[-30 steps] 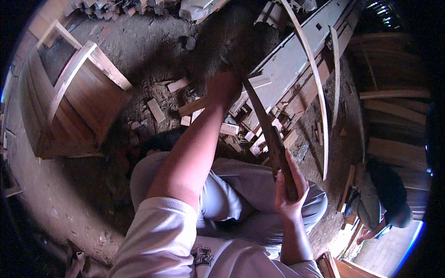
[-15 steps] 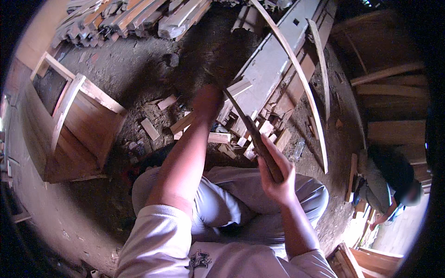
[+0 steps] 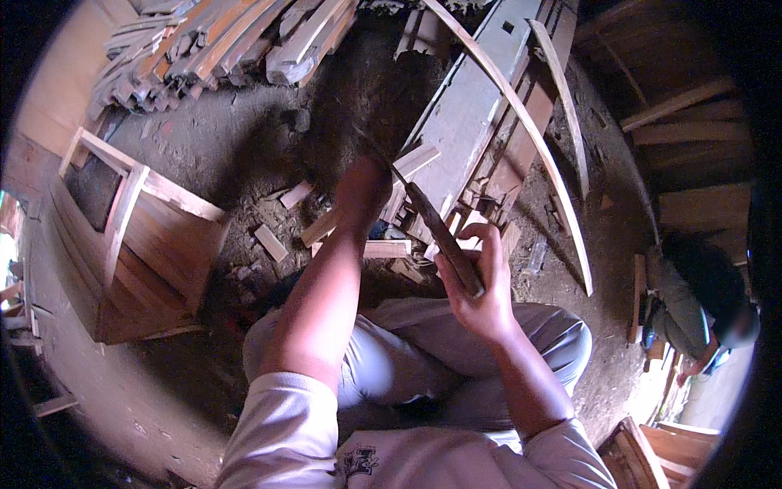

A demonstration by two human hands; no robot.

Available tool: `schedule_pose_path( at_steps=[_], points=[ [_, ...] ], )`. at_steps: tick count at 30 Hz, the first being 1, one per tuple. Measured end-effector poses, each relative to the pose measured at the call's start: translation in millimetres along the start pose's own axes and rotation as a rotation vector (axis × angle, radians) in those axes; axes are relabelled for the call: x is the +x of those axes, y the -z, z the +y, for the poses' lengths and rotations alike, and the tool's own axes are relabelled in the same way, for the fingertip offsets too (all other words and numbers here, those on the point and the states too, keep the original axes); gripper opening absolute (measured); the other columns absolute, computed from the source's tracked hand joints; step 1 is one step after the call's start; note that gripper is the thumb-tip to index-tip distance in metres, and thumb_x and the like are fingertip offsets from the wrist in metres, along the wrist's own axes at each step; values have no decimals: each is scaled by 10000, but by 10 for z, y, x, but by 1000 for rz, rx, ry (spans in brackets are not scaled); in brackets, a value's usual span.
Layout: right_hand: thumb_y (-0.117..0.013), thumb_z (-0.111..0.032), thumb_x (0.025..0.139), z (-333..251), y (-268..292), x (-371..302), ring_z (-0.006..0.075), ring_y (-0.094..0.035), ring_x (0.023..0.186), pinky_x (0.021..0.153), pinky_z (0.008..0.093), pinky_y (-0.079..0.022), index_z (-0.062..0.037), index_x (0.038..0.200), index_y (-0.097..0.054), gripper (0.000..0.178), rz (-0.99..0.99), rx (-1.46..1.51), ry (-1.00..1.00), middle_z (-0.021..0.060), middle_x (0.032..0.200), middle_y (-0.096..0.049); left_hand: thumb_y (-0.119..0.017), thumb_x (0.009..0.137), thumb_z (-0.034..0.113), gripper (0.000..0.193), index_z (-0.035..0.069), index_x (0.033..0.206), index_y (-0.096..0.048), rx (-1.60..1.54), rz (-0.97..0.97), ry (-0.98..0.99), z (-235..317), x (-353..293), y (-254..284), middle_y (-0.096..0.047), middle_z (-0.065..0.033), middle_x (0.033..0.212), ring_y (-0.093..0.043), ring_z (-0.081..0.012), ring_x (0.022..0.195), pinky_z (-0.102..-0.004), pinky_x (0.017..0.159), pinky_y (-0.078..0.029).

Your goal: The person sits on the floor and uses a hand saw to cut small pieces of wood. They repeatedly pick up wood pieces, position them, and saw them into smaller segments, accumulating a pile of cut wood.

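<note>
Right hand (image 3: 482,285) closed round near end of long dark tool (image 3: 441,234), which slants over wood scraps (image 3: 384,248). Left hand (image 3: 363,183) in shadow by the tool's far part; cannot tell whether it grips.

Light is dim, with lower-right glare and dark, bent edges.

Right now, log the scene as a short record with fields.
Right hand: holds a long slender dark brown tool by its thicker end
Left hand: in shadow at the tool's thinner part, grip unclear
Ahead: scattered short pale wooden offcuts
Left side: brown slatted wooden box-like frame
Ahead right: long curved pale wooden strip
Top left: stack of long wooden pieces
</note>
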State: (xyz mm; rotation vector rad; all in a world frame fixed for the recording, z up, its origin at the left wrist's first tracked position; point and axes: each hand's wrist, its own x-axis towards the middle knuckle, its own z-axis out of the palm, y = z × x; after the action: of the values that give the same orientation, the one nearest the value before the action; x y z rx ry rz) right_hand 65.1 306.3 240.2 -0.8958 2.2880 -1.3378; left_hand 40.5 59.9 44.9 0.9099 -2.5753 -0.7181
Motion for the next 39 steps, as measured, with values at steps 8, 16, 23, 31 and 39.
schedule_pose_path(
  at_steps=[8, 16, 23, 31, 39],
  points=[
    [-735, -95, 909, 319, 49, -168, 195, -460, 529, 521, 379, -407, 7, 812, -562, 223, -40, -106, 78, 167, 655, -537, -609, 891, 263, 283, 43, 985, -761, -105, -89, 260, -2, 5, 88, -740, -231, 1012, -720, -431, 965, -553, 831, -577],
    [-742, -39, 831, 10, 554, -795, 355, -554, 508, 494, 404, -411, -22, 757, -544, 212, -129, -273, 10, 149, 631, -515, -572, 920, 243, 299, 27, 1040, -740, -66, -6, 174, -95, 41, -22, -730, -253, 1046, -713, -440, 982, -551, 847, -570],
    [-716, -61, 852, -114, 650, -532, 216, -507, 476, 489, 351, -407, -20, 800, -601, 133, -82, -220, -11, 109, 598, -547, -551, 922, 208, 298, -4, 995, -748, -6, -95, 159, -47, 42, 6, -724, -272, 1040, -709, -453, 981, -558, 851, -565],
    [-711, -106, 879, -104, 624, -528, 176, -528, 481, 499, 327, -383, -6, 824, -635, 137, -51, -255, 54, 70, 586, -537, -561, 909, 167, 267, -11, 970, -750, -62, -62, 143, -12, 48, 47, -723, -277, 1012, -708, -465, 944, -567, 830, -564],
    [-731, -49, 852, -119, 602, -496, 242, -462, 463, 475, 368, -382, -16, 773, -562, 189, -94, -243, 111, 129, 595, -488, -593, 865, 107, 205, -34, 897, -739, -90, 60, -45, -184, 74, -104, -718, -292, 937, -706, -484, 894, -566, 782, -571]
  ],
)
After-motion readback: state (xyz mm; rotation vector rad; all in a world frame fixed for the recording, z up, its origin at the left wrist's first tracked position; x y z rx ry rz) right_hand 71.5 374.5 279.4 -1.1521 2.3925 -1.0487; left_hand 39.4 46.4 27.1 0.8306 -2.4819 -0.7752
